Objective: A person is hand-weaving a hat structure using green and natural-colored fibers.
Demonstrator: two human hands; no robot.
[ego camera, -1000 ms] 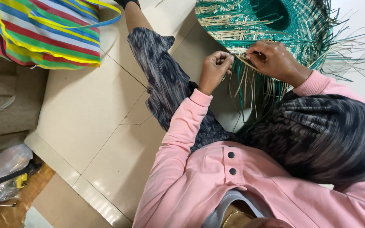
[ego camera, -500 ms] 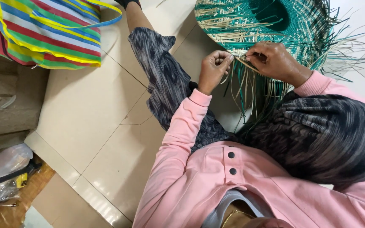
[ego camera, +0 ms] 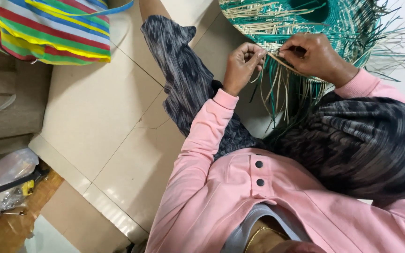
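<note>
A half-woven basket [ego camera: 333,23] of green and pale straw strips lies on the floor at the top right, with loose strip ends [ego camera: 277,89] hanging off its near rim. My left hand [ego camera: 241,65] pinches a pale strip at that rim. My right hand [ego camera: 316,57] sits just to its right, fingers closed on the same strip where it meets the weave. Both arms wear pink sleeves. My legs in grey patterned trousers stretch out under the basket.
A striped, many-coloured bag [ego camera: 48,28] stands at the top left beside a brown cushioned seat [ego camera: 5,107]. Clear plastic bags [ego camera: 5,178] and small clutter lie at the lower left by a wooden strip. Beige floor tiles [ego camera: 94,117] fill the middle.
Both hands stay at the basket's rim; the fingers shift only slightly along the strip.
</note>
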